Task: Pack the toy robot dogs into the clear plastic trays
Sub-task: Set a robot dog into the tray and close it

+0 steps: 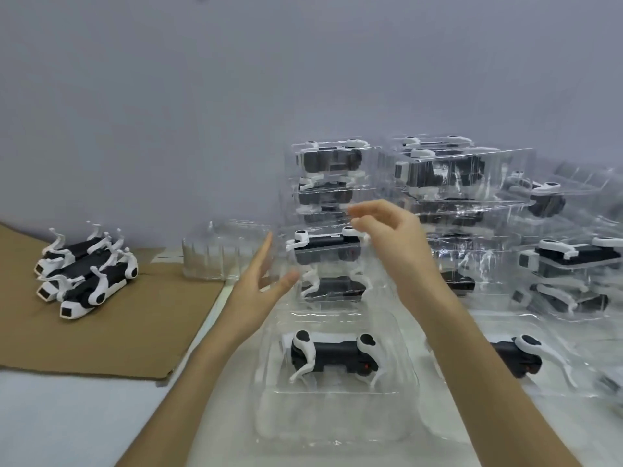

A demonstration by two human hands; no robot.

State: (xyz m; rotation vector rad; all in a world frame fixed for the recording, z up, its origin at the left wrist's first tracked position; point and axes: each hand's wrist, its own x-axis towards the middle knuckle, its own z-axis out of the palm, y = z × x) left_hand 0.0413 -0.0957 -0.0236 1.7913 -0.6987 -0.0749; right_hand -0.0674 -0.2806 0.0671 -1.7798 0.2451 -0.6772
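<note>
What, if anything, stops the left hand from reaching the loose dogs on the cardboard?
Probably nothing, so yes. The left hand is open, and the dogs lie uncovered on the cardboard to its left, with only bare cardboard between them.

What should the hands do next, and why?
Probably the left hand reaches for the empty trays beside it: that hand is open and free, the near tray already has a dog, and loose dogs wait on the cardboard.
</note>
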